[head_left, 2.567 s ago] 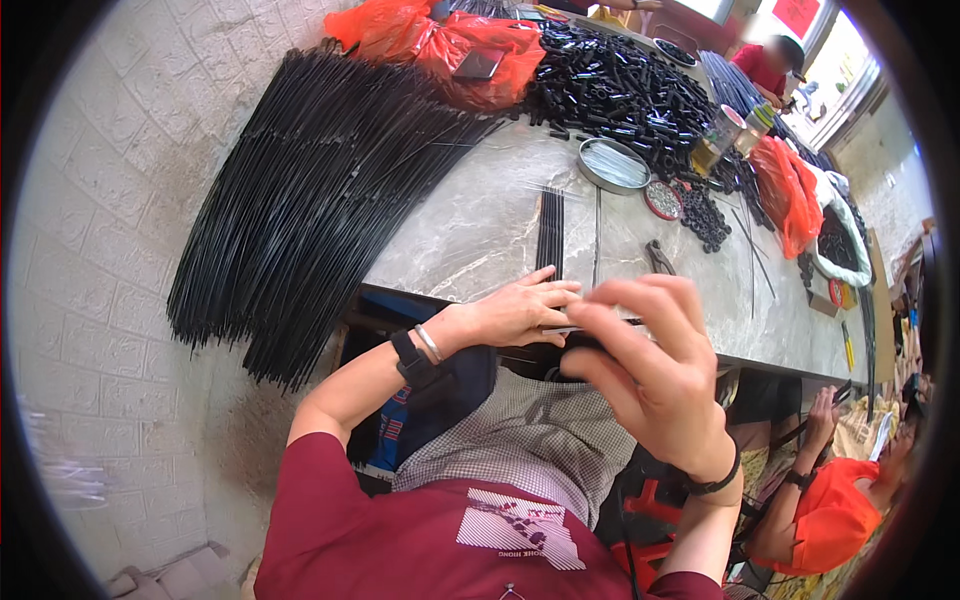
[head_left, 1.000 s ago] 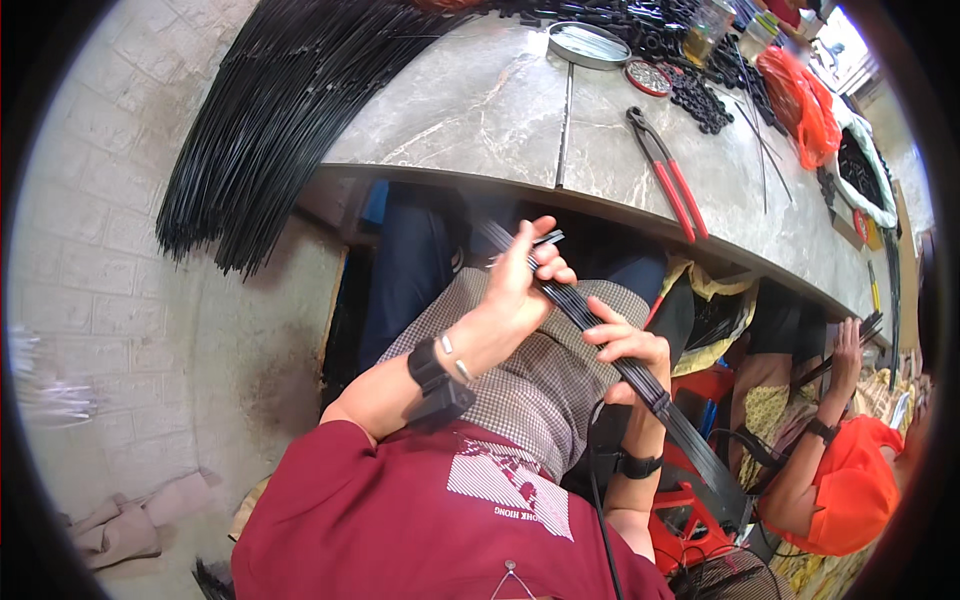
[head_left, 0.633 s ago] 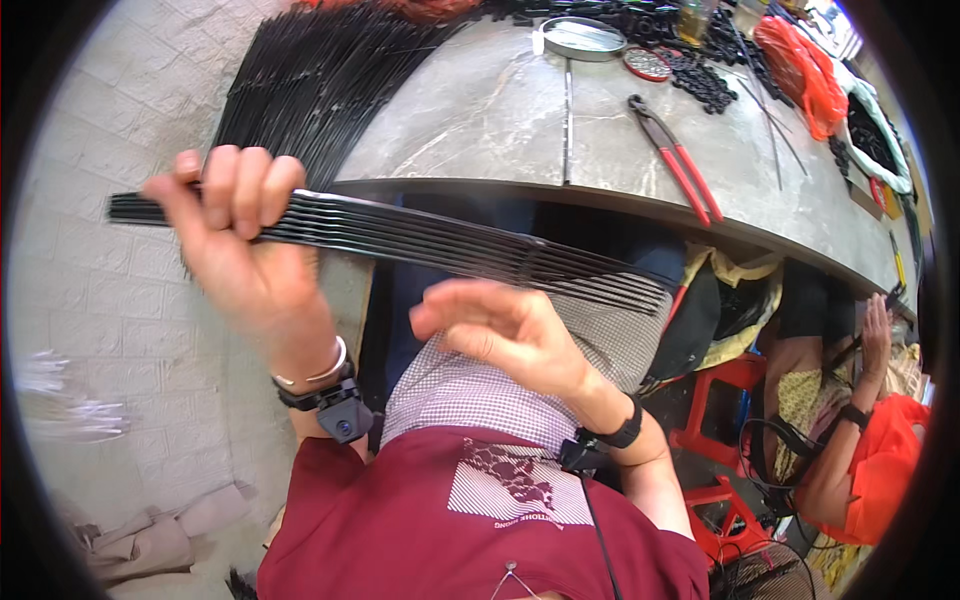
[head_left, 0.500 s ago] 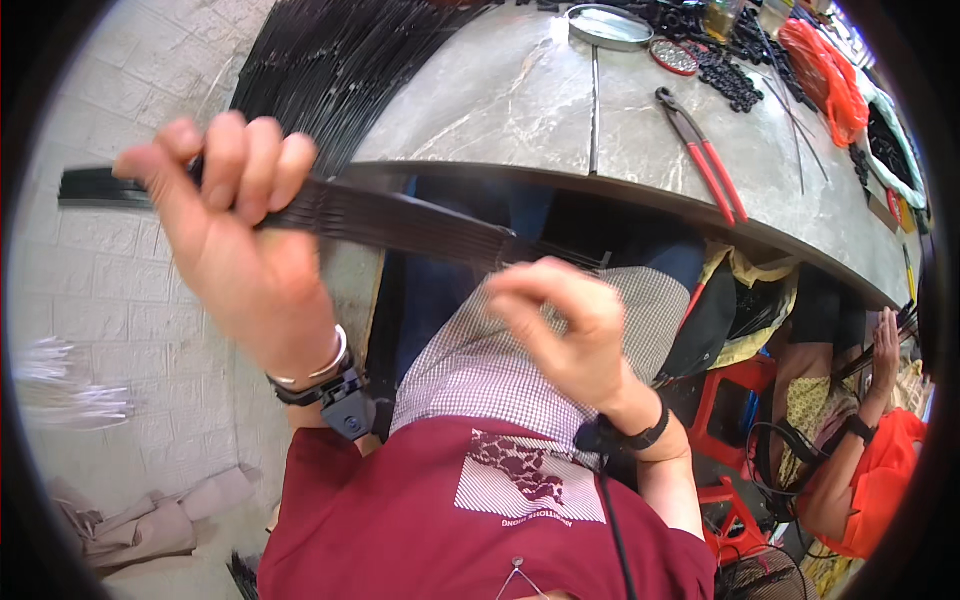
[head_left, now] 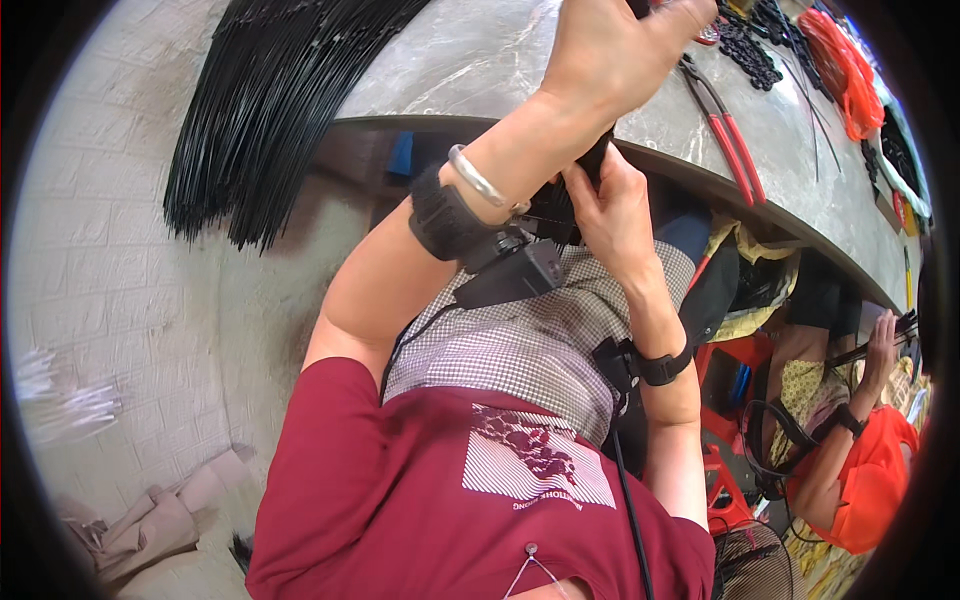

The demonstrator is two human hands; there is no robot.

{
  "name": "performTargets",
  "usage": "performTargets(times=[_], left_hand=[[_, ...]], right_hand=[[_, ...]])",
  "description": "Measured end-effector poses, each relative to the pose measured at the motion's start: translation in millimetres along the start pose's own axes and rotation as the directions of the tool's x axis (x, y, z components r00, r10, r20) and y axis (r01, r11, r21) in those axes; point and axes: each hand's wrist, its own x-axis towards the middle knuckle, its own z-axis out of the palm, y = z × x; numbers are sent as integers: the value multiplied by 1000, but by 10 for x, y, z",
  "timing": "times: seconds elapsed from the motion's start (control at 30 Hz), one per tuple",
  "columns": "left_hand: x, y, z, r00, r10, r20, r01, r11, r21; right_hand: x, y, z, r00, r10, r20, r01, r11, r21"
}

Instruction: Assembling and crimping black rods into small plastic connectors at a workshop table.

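Observation:
A bundle of thin black strips (head_left: 597, 160) stands steeply across the table's near edge, mostly covered by my hands. Its upper part is in my left hand (head_left: 615, 50), whose fingers are closed round it over the tabletop. Lower down, my right hand (head_left: 613, 205) has thumb and fingers closed on the bundle's near end, in front of my lap. My left forearm crosses in front of the table and hides part of it.
Many long black strands (head_left: 270, 110) overhang the grey marbled table (head_left: 440, 70) at the left. Red-handled pliers (head_left: 728, 135), small black parts (head_left: 750, 55) and a red plastic bag (head_left: 840, 70) lie to the right. Another person's hand (head_left: 880, 350) is at far right.
Both hands have moved: the left far to the right and up over the table, the right slightly up and right. The bundle has turned from nearly level to steep, and my right fingers have closed on it.

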Motion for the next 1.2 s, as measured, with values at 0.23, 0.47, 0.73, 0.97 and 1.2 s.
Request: performTargets(times=[0.23,0.47,0.73,0.97,1.2], left_hand=[[-427,-389,-130,784,-353,511,431,901,-40],[-513,-313,-103,853,-325,408,352,936,10],[-568,-428,-216,879,-381,286,439,881,-174],[-540,-536,-293,621,-379,686,712,640,-291],[-589,-514,-446,681,-481,552,644,752,-140]], right_hand=[[-228,644,-156,935,142,326,-293,826,481],[-309,566,-288,874,119,472,-415,687,596],[-269,709,-180,838,142,526,-478,655,585],[-200,643,-163,798,127,589,-514,654,555],[89,-82,-876,845,391,365,-285,907,-311]])
